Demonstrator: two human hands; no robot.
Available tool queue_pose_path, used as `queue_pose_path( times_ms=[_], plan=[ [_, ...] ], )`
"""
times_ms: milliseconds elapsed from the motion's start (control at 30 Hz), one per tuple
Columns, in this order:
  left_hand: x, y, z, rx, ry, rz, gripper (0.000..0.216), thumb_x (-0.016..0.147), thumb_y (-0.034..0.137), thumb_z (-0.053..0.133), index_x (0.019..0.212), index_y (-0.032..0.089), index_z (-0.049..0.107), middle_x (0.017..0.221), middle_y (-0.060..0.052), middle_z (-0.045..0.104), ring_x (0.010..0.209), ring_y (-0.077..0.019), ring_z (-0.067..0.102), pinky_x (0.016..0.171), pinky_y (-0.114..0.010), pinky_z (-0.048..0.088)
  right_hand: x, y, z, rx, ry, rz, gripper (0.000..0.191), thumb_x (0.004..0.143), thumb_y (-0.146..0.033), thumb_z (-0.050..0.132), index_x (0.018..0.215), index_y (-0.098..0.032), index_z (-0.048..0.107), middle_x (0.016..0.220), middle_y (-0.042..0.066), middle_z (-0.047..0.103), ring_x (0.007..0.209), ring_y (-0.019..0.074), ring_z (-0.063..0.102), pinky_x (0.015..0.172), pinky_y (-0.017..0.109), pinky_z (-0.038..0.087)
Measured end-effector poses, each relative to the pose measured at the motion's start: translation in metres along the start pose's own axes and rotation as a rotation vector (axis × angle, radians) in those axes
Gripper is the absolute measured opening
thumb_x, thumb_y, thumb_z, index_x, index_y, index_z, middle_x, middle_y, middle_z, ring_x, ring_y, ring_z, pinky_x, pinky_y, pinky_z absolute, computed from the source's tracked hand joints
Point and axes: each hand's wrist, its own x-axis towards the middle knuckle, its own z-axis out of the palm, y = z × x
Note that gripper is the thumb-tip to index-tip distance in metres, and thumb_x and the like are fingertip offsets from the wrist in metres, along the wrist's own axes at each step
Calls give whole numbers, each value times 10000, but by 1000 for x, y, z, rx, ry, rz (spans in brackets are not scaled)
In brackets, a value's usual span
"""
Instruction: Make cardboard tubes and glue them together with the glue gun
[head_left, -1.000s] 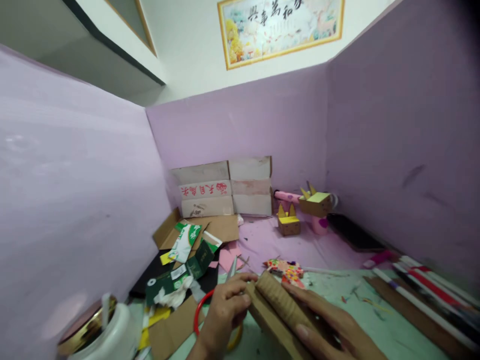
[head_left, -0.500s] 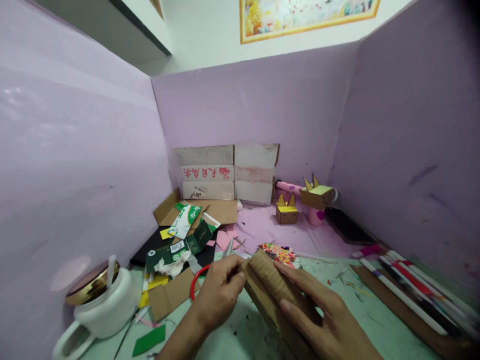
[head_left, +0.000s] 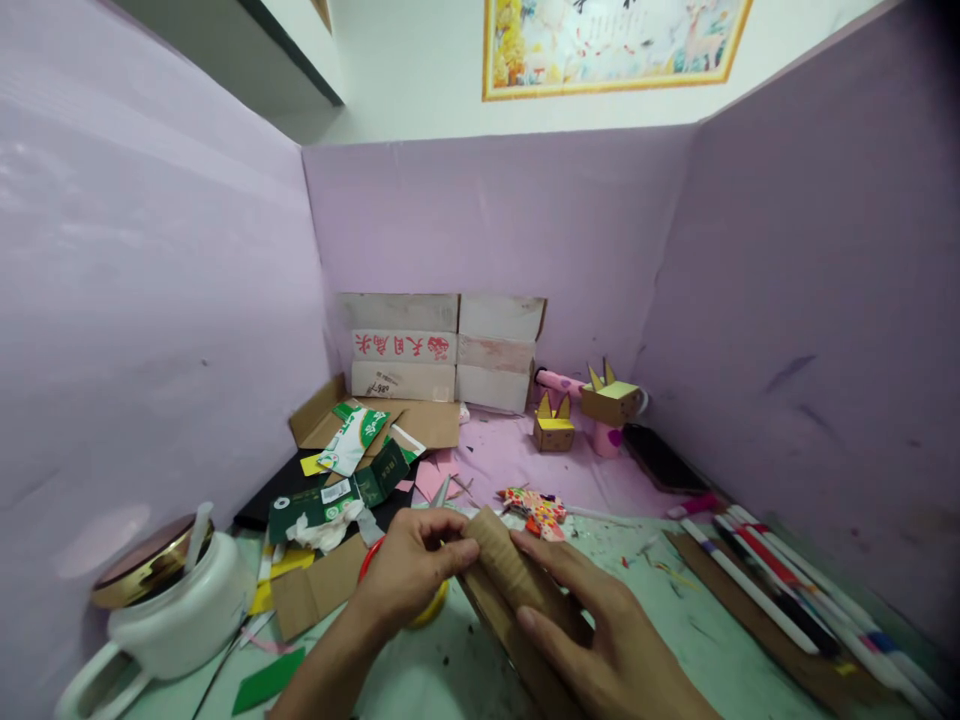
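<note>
A piece of brown cardboard (head_left: 501,560) with a curled, creased upper flap lies between my hands over the table. My left hand (head_left: 409,570) pinches its far left corner with thumb and forefinger. Across the curled flap lie the bent fingers of my right hand (head_left: 600,620), gripping the cardboard from the right; its near end runs out of view. Scissors sit beneath my left hand, which partly covers them; a yellow handle loop (head_left: 431,608), part of the red one and a blade tip show.
A white mug (head_left: 180,610) stands at left. Behind are a green packet (head_left: 356,440), cardboard scraps (head_left: 319,590) and a white-faced box (head_left: 442,350). Two eared cardboard figures (head_left: 555,430), a phone (head_left: 664,460) and several markers (head_left: 757,585) are at right. Purple panels enclose three sides.
The view has shifted slightly, so the surroundings sit further left. My left thumb has moved onto the cardboard's corner, and the yellow scissor loop now shows. Both hands keep hold of the cardboard.
</note>
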Motion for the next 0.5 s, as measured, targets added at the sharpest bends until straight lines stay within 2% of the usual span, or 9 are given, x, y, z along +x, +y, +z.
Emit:
queue_pose_path(
  times_ms=[133, 233, 300, 367, 433, 500],
  plan=[
    [8, -11, -8, -63, 71, -23, 188, 562, 308, 734, 611, 129, 704, 563, 1, 597, 568, -122, 498, 553, -215, 374, -3, 8, -5, 305, -34, 242, 632, 784, -552, 573, 1295, -185, 513, 1260, 138, 579, 1148, 310, 515, 959, 448, 402],
    [13, -13, -15, -90, 142, -32, 189, 545, 304, 762, 612, 136, 709, 548, 14, 588, 510, -83, 448, 473, -176, 327, -10, 21, -4, 523, -12, 377, 660, 802, -633, 485, 1304, -205, 501, 1330, 131, 517, 1184, 313, 487, 899, 432, 454],
    [15, -13, -20, -103, 189, -37, 208, 542, 310, 780, 624, 131, 714, 490, 34, 539, 431, -45, 359, 399, -155, 247, -12, 29, 0, 610, -50, 358, 697, 766, -648, 528, 1333, -247, 464, 1434, 106, 396, 1251, 318, 420, 889, 415, 466],
    [17, -16, -24, -124, 239, -44, 253, 535, 334, 796, 657, 126, 721, 446, 54, 488, 377, -20, 282, 355, -146, 176, -11, 34, 4, 660, -133, 263, 858, 651, -631, 668, 1380, -276, 386, 1490, 94, 293, 1294, 328, 365, 908, 406, 455],
    [19, -20, -28, -159, 293, -52, 320, 519, 375, 810, 698, 125, 722, 441, 61, 477, 347, -8, 261, 330, -137, 145, -8, 34, 5, 645, -170, 218, 975, 569, -598, 744, 1403, -314, 328, 1499, 81, 263, 1294, 334, 366, 922, 415, 440],
    [20, -24, -30, -207, 342, -72, 382, 492, 406, 823, 732, 127, 719, 450, 60, 491, 331, -5, 282, 313, -126, 149, -6, 30, 1, 599, -144, 247, 867, 633, -593, 694, 1388, -350, 346, 1491, 53, 273, 1270, 328, 401, 923, 432, 431]
  ],
)
